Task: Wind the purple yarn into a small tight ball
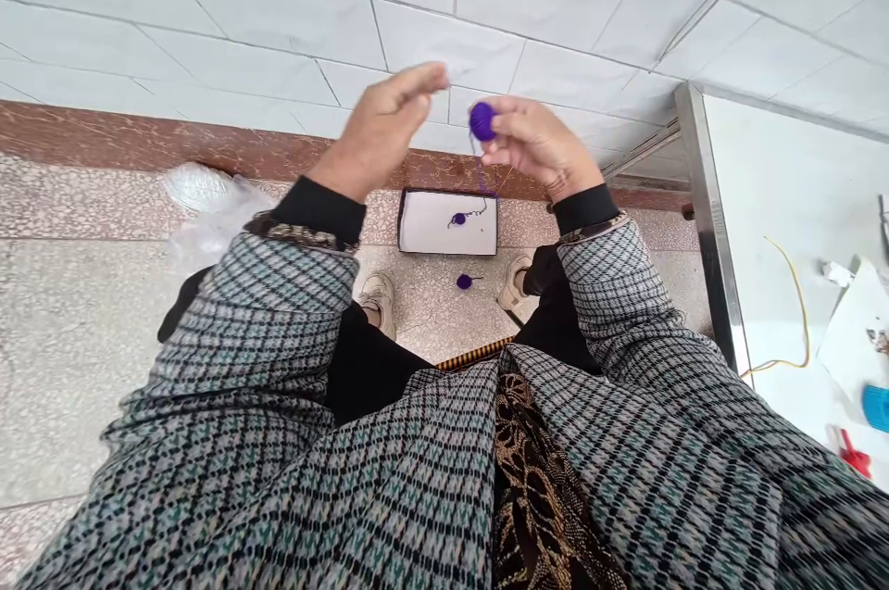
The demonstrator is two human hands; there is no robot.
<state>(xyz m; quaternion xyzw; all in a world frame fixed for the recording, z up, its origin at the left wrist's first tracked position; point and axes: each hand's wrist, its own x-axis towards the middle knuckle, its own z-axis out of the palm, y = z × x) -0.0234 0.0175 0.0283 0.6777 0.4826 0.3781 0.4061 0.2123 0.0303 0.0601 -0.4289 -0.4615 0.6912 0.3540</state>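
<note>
My right hand (pixel 532 141) pinches a small purple ball of yarn (pixel 482 121), held up in front of the tiled wall. A loose strand of yarn (pixel 480 169) hangs from the ball toward a shallow white box with a dark rim (pixel 423 233) on the floor. To the left of the ball, apart from it, my left hand (pixel 381 127) is raised with its fingers stretched out and nothing seen in them; its fingertips are slightly blurred. A smaller purple yarn ball (pixel 459 219) lies in the box with a dark curly strand. Another purple yarn ball (pixel 464 281) rests on the floor nearer to me.
A clear plastic bag (pixel 201 196) lies on the speckled floor at left. My shoes (pixel 377 298) stand on either side near the box. At right is a white table with a metal edge (pixel 764 201), bearing a yellow cord (pixel 806 321), a blue item (pixel 876 407) and a red item (pixel 854 456).
</note>
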